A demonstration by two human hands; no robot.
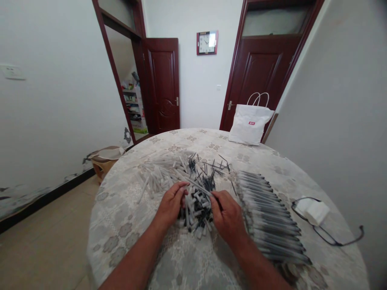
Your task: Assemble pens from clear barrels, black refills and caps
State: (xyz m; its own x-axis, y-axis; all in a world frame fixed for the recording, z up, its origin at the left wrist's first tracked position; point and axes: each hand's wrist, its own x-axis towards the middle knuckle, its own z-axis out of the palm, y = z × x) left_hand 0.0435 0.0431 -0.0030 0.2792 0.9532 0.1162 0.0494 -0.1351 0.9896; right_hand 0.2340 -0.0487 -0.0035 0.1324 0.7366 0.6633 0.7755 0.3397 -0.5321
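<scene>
Both my hands rest on a round table (127, 225) covered with a patterned cloth. My left hand (171, 202) curls its fingers into a heap of small black and white pen parts (196, 211). My right hand (227, 215) is closed in a pinch on a thin clear pen tube (193, 182) that slants up to the left. Behind the hands lies a loose pile of clear tubes (160, 173) and thin black refills (211, 169). To the right, a long row of assembled pens (269, 217) lies side by side.
Eyeglasses (329, 233) with a white folded cloth (314, 210) lie at the table's right. A white paper bag (249, 124) stands at the far edge. Dark red doors, a wall clock (207, 42) and a basket (104, 161) on the floor at left.
</scene>
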